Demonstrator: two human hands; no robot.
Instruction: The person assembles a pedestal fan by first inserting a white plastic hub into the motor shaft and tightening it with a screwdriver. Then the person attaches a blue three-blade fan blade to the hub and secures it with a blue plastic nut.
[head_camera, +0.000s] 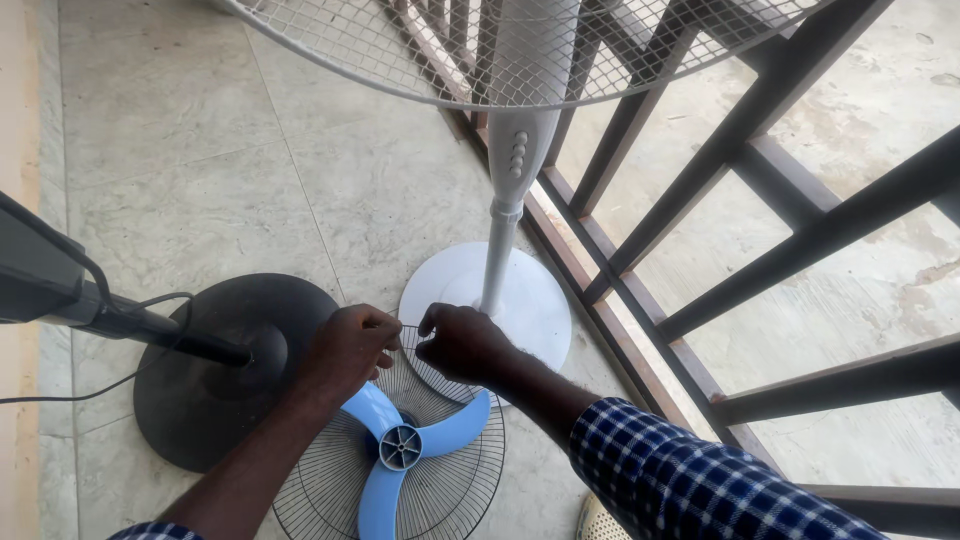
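No packages, labels, signs or screens anywhere in view.

Upright on the tiled floor (200, 160), a white pedestal fan (512, 150) with a mesh guard (480, 50) across the top edge, a row of buttons down its neck and a round white base (530, 300) near the railing. Left of it, a round black fan base (200, 400) with a dark pole (150, 330) leaning out to the left (a thin black cord (90, 385) trailing beside it). Along the right, a dark brown railing (760, 150) of slanting bars, with stained concrete ground (880, 90) beyond.
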